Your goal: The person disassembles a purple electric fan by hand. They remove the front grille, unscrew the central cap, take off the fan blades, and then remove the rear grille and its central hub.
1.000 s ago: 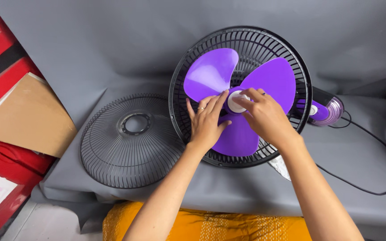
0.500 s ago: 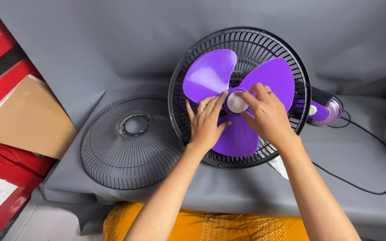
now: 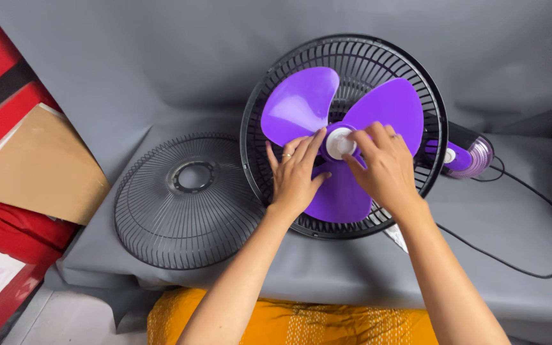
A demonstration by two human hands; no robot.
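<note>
Front grille (image 3: 186, 201) is off, lying at nine o'clock of the fan. Purple blade (image 3: 343, 137) remains seated in the rear guard (image 3: 429, 96). Your left hand (image 3: 295, 176) lies flat, steadying the blade; your right hand (image 3: 384, 169) pinches the white hub cap (image 3: 340, 144), not yet removed.

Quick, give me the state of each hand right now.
Left hand: open, fingers flat on the purple fan blade beside the hub.
Right hand: fingers closed around the white hub cap.
</note>
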